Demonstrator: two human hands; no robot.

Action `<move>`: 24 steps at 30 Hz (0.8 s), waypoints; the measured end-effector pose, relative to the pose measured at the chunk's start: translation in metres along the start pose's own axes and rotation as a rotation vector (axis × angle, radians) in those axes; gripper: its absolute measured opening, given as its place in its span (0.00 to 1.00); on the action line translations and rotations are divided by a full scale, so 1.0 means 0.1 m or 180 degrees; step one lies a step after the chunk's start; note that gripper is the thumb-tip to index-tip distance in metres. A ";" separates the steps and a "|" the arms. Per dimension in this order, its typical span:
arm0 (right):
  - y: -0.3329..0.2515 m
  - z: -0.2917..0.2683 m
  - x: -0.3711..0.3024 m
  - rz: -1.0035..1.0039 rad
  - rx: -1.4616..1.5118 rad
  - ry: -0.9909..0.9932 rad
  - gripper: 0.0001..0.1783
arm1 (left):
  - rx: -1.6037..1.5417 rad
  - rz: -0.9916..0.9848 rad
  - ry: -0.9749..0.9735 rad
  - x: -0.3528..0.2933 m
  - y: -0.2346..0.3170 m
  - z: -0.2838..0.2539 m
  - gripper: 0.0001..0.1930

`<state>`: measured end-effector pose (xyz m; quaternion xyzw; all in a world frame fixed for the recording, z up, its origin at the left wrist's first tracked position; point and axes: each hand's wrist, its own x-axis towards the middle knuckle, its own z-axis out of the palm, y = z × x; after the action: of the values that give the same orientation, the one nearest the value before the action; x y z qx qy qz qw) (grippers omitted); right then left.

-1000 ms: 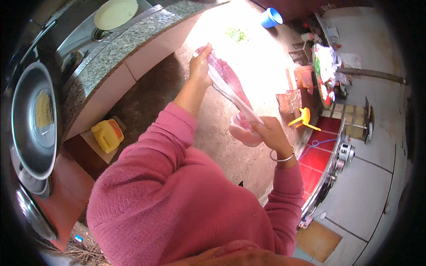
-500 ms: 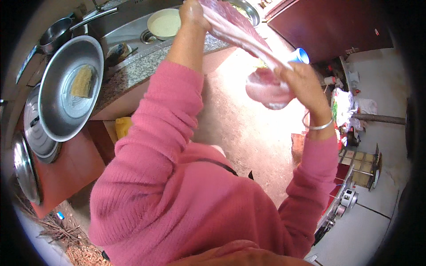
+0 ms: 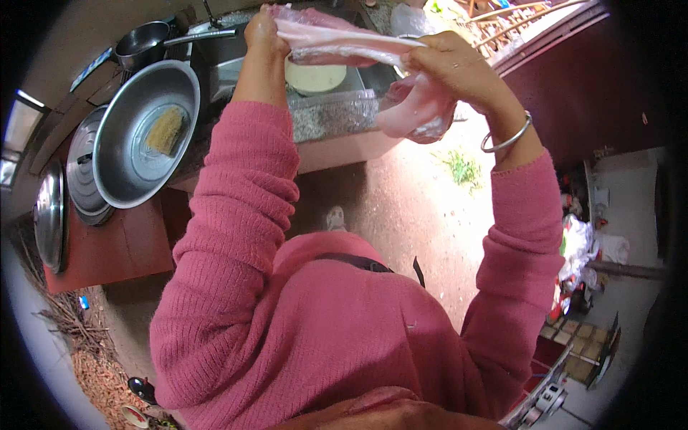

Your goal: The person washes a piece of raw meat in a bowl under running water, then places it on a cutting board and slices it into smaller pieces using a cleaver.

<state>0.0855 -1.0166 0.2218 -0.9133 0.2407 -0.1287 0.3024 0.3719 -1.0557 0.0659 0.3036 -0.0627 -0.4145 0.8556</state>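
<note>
Presently, left hand (image 3: 264, 37) and right hand (image 3: 459, 68) grip raw meat (image 3: 340, 44) stretched between them, one portion drooping below the right. Left-hand grip detail is unclear, partly hidden.

Lettering, labels, numbers and signs: none that you can read.
</note>
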 end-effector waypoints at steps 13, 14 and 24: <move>0.64 -0.11 0.91 -0.1191 0.0081 -0.0399 0.14 | 0.0378 0.0336 0.0926 0.05 0.00 0.11 0.08; 0.66 -0.11 1.00 -0.1309 -0.0039 -0.0376 0.14 | 0.0386 0.0359 0.0963 0.09 0.00 0.10 0.08; 0.65 -0.12 1.49 -0.0625 0.0376 -0.0528 0.14 | 0.0269 0.0179 0.0648 0.64 0.03 0.13 0.07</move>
<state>0.1842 -1.1450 0.2052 -0.9206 0.1163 -0.0957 0.3603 0.4105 -1.1081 0.0687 0.3781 -0.0014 -0.3544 0.8553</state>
